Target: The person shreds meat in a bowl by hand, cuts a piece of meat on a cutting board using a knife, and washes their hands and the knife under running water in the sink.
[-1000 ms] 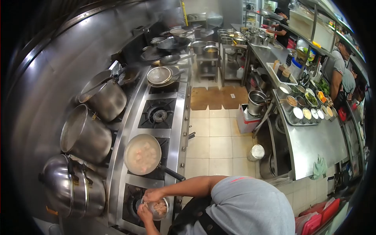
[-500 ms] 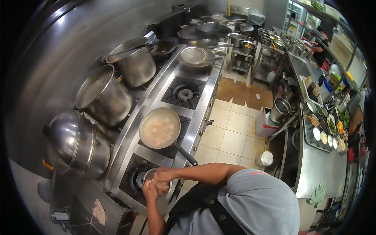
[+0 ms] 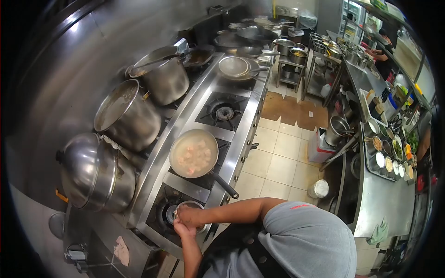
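My right hand (image 3: pixel 190 215) is closed and reaches over a round metal bowl (image 3: pixel 200 204) on the nearest burner. Just below it, my left hand (image 3: pixel 184 228) is closed at the near left side of the bowl, and the two hands touch. Something small and pale shows by the fingertips, too small to name. Both hands and the right forearm hide most of the bowl's contents. Beyond them, a frying pan (image 3: pixel 178 155) with pale pinkish pieces in cloudy liquid sits on the middle burner, its black handle pointing towards me.
Two tall stockpots (image 3: pixel 139 123) and a domed-lid pot (image 3: pixel 88 180) line the back. A strainer (image 3: pixel 234 67) rests at the far end of the stove. A pale cloth (image 3: pixel 122 251) lies at lower left. Behind me stands a counter (image 3: pixel 382 201) with ingredient containers. A co-worker (image 3: pixel 384 55) stands far right.
My right hand has moved down and left, closer to my left hand, and now covers the brownish pieces that showed in the bowl. The whole view has shifted slightly.
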{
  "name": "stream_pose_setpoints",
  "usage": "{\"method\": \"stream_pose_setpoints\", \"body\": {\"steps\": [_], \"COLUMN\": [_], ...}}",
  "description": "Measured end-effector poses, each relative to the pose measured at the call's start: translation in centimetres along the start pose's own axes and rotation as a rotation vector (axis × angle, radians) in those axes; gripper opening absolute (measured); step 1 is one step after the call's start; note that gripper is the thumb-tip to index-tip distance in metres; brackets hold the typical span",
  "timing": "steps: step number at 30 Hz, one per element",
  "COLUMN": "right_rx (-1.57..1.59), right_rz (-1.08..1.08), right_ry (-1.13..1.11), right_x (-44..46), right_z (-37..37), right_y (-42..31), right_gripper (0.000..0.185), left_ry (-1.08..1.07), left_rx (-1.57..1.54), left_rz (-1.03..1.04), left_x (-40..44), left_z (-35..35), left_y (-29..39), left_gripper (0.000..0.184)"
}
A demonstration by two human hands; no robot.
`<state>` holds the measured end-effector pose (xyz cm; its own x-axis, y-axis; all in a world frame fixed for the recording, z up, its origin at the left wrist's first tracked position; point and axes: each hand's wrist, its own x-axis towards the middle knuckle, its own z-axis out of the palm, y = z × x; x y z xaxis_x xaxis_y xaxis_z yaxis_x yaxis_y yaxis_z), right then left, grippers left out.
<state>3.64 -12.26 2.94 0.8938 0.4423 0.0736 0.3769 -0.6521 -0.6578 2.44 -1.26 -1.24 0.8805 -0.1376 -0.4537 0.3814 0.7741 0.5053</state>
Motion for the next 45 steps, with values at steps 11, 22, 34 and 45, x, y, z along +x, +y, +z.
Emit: {"method": "stream_pose_setpoints", "body": {"steps": [11,22,34,45], "right_rx": [-0.244,-0.169,-0.058,-0.123], "right_rz": [-0.145,-0.184,-0.292,-0.373], "right_ry": [-0.006,0.122,0.057,0.057], "right_x": [-1.4,-1.5,-4.2,-2.9], "right_z": [-2.5,-1.7,-2.6,-0.9], "right_y": [1.4,2.7,2.8,2.9], "right_gripper": [0.026,0.040,0.029,0.024], "left_ry": [-0.063,0.046,0.277,0.154], "left_rx": [-0.002,0.197,0.374,0.197], "left_rz": [-0.081,-0.025,-0.027,-0.025], "left_x": [-1.2,2.7,2.9,2.2], "left_z": [0.1,-4.5,-1.9,-0.5], "left_y": [0.4,-1.0,-1.8,-2.0], "left_gripper": [0.041,0.036,0.057,0.061]}}
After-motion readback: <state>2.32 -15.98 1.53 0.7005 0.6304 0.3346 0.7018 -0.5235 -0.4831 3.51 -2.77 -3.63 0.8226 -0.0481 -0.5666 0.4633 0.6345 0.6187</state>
